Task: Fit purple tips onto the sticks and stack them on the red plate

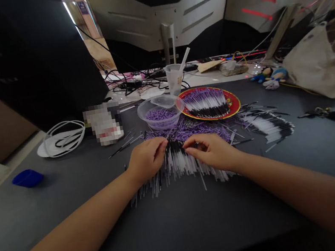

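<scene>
Stick handling, apparently: black-and-white sticks point(179, 164) piled on the desk point(179, 231), between the hands.
Left hand point(147, 157) pinched narrow, right hand point(215, 148) loosely curled; can't tell if either holds one. Next move likely needs fine fingertip control. Bowl point(144, 121) behind.
</scene>
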A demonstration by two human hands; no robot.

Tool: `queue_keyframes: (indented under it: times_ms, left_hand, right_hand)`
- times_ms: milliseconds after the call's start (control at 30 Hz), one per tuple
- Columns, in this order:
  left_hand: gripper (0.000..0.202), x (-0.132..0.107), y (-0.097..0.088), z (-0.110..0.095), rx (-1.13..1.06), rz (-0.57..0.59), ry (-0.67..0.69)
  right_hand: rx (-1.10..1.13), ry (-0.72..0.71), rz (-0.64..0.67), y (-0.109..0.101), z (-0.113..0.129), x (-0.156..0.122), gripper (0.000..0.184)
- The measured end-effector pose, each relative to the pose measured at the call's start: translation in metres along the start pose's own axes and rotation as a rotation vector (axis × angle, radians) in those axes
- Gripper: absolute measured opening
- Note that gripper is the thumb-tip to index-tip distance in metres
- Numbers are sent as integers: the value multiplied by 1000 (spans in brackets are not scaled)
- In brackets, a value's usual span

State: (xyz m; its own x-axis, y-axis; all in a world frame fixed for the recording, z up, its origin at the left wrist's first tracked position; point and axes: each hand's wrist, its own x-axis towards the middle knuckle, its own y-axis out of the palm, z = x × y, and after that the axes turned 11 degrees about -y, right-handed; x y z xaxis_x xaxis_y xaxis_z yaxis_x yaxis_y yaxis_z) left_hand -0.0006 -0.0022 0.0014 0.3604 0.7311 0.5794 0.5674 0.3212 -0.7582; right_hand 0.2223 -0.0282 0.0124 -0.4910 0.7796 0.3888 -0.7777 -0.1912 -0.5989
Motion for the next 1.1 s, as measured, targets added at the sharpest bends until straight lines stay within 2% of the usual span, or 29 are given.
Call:
queue_keyframes:
  times_ms: [133, 267, 400, 567, 833, 1100]
  left_hand:
    - [24, 2, 6, 8, -171, -85, -170]
    - [23, 3, 7, 8, -214, -103, -171]
    - [22, 2, 7, 8, -212, -81, -149]
    - [21, 1, 7, 8, -215, -73, -104]
    - [22, 3, 6, 9, -204, -43, -93]
    - [21, 4, 6, 9, -204, -37, -84]
  right_hand:
    - [-211, -148, 107, 4, 8, 7, 15]
    - [-345, -215, 264, 16, 26, 13, 18]
    - [-485, -178, 383, 33, 37, 18, 23]
    - [-542, -113, 366, 45, 36, 19, 23]
    - [-493, -26, 335, 49, 38, 20, 18]
    - [-506, -54, 304, 55, 38, 16, 22]
